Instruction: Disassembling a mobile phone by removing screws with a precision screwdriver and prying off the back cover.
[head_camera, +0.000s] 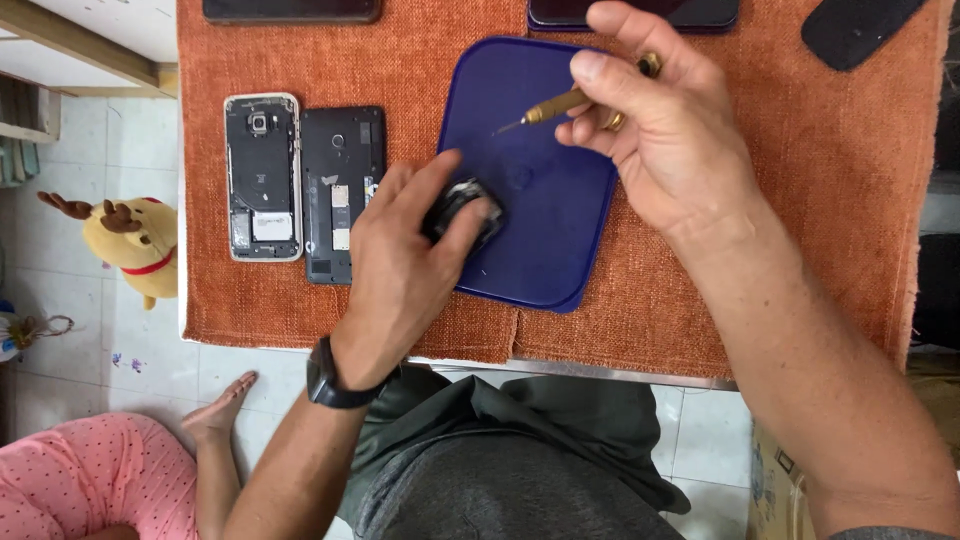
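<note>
I see the left hand (400, 270) with fingers closed on a small black part (462, 208), pressing it onto the blue lid (545, 230) at its left edge. The right hand (665, 130) grips a brass screwdriver (565, 103), tip hovering above the lid. Two opened phones (305, 185) lie just left, on the orange cloth (830, 200) covering the desk.

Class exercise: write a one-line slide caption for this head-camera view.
Left hand grips a small black part on a blue tray while the right hand holds a brass screwdriver.
</note>
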